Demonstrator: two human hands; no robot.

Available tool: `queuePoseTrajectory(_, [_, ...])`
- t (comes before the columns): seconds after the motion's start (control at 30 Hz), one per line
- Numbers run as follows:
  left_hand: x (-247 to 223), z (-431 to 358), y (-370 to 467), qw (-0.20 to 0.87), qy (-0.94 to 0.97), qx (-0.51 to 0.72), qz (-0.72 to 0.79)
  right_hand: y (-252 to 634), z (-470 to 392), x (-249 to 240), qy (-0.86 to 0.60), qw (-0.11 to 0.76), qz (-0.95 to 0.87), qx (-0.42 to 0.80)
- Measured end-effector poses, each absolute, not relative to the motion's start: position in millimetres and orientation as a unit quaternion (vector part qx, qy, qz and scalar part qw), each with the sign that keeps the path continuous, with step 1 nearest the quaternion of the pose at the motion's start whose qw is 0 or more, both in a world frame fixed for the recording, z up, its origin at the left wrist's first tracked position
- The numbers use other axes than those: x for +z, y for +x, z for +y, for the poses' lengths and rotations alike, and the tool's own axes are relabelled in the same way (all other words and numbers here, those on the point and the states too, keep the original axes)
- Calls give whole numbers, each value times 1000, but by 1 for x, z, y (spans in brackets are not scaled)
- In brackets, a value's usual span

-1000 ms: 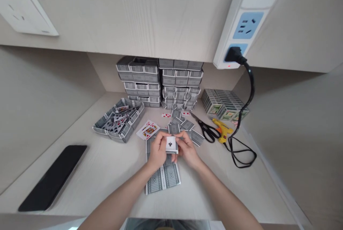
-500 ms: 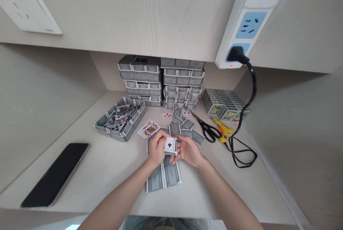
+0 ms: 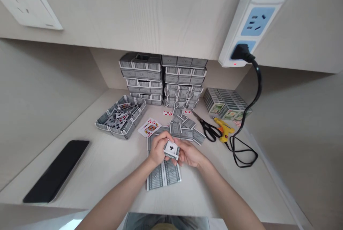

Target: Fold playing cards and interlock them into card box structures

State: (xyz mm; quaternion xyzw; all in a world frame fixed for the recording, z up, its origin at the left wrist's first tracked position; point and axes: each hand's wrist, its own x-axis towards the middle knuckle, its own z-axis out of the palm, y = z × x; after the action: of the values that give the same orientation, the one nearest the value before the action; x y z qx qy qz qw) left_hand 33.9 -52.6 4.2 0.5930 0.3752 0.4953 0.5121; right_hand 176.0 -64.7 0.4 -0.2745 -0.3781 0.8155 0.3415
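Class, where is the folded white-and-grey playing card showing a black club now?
In the head view, the folded card is below centre, held between the left hand and right hand, over the flat grey-patterned panel.

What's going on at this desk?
A person is holding a small folded-card piece, club symbol facing up, with both the left grip and right grip. It is above a card panel on the desk. Loose cards lie just beyond; scissors and a yellow glue gun lie untouched to the right.
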Motion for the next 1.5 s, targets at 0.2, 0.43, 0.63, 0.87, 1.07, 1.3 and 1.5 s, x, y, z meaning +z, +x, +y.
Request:
queuePoseTrajectory(0.2, [4, -51, 36, 478, 589, 480, 441, 174, -64, 2, -305, 399, -404, 765])
queuePoseTrajectory(0.43, [14, -41, 27, 238, 735, 412, 483, 171, -66, 3, -333, 428, -435, 719])
queuePoseTrajectory(0.63, [12, -38, 26, 236, 794, 342, 444, 173, -68, 6, -373, 407, -494, 672])
queuePoseTrajectory(0.87, [9, -37, 28, 274, 793, 350, 416, 172, -67, 3, -394, 417, -480, 664])
queuePoseTrajectory(1.07, [9, -39, 30, 233, 814, 331, 416, 171, -65, -4, -436, 431, -497, 614])
queuePoseTrajectory(1.3, [9, -41, 30, 171, 829, 315, 429, 166, -64, -13, -458, 435, -534, 562])
queuePoseTrajectory(1.5, [1, -41, 32, 121, 832, 313, 441, 168, -63, -16, -488, 429, -540, 535])
